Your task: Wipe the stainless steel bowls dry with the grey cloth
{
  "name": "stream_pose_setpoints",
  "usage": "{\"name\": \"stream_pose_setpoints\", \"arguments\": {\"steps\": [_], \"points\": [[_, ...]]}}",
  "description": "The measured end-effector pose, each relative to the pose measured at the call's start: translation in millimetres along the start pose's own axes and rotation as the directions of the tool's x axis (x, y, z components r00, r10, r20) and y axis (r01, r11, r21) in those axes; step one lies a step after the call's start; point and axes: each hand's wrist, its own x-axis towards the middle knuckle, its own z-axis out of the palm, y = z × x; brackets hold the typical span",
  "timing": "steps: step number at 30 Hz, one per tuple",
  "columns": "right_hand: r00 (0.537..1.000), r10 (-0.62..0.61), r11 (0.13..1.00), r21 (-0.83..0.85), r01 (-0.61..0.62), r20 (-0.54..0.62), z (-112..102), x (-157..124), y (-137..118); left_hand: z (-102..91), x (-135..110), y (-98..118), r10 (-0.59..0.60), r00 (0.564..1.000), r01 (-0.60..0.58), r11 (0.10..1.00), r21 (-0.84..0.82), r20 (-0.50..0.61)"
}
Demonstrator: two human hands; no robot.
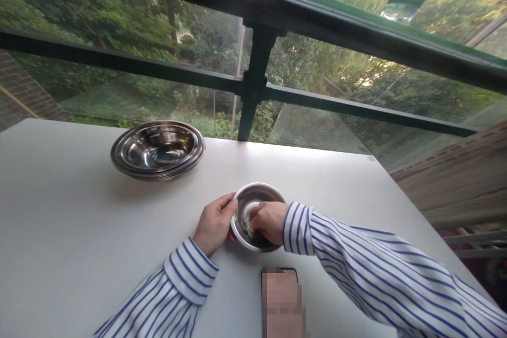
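A small steel bowl (pixel 259 193) sits on the white table (pixel 71 232) in front of me. My left hand (pixel 214 223) grips the bowl's left rim, fingers curled round it. My right hand (pixel 268 222) is inside the bowl, fingers closed on a small white cloth or wipe (pixel 246 215) pressed against the bowl's inner wall. Both arms wear blue-and-white striped sleeves.
A stack of larger steel plates (pixel 157 149) rests at the table's far left. A phone (pixel 282 301) lies near the front edge, below the bowl. Beyond the table's far edge stands a dark railing with glass (pixel 253 84); the table's right edge runs diagonally.
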Motion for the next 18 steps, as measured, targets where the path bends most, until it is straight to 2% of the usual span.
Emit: {"name": "stream_pose_setpoints", "arguments": {"steps": [4,10,14,18], "points": [[0.998,-0.010,0.999,-0.038,0.007,-0.062,-8.5,10.6,-4.6,-0.7,0.8,1.8,0.000,1.000,0.000,1.000,0.014,-0.004],[0.986,0.138,0.980,-0.134,-0.150,-0.094,-19.9,14.6,-3.0,-1.2,1.1,3.3,0.010,0.999,-0.010,1.000,0.001,-0.033],[0.972,0.234,0.953,-0.194,-0.234,-0.021,-26.5,10.6,-2.2,-0.5,1.2,1.8,0.027,0.999,-0.027,1.000,-0.014,-0.042],[0.978,0.182,0.969,-0.185,-0.162,0.102,-26.5,9.9,1.6,0.6,1.2,1.5,0.033,0.999,-0.034,0.999,-0.014,-0.043]]}}
